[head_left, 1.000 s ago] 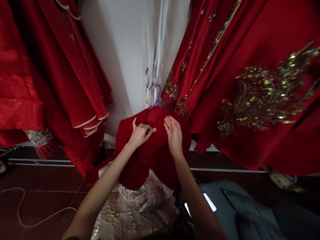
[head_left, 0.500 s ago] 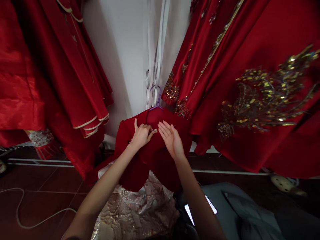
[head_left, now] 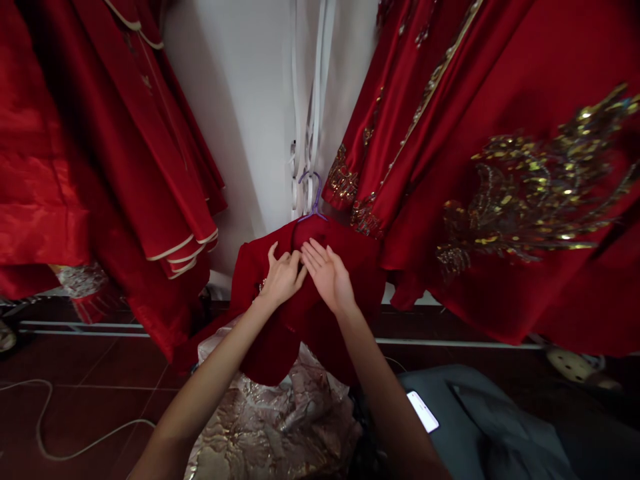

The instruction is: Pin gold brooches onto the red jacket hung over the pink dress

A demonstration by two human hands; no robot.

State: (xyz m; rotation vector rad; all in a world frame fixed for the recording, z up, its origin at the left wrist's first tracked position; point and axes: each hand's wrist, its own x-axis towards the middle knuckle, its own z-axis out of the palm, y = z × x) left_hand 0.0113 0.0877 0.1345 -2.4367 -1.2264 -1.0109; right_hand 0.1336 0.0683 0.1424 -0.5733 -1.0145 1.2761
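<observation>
A dark red garment (head_left: 305, 313) hangs on a purple hanger (head_left: 313, 193) against a white wall. My left hand (head_left: 281, 277) pinches the fabric near the collar, fingers curled; the small shiny clasp it was working is hidden now. Beside it my right hand (head_left: 327, 273) lies on the cloth, fingers stretched flat and touching the left fingertips.
Red satin gowns with cream piping (head_left: 125, 167) hang at the left. A red gown with gold sequin embroidery (head_left: 525, 193) hangs at the right. Silvery brocade fabric (head_left: 270, 427) lies below the garment. A lit phone (head_left: 423, 411) rests on grey cloth; a white cable (head_left: 60, 433) crosses the floor.
My right hand slid left across the garment until it met my left hand, covering the small shiny clasp that showed earlier. My left hand stayed in place.
</observation>
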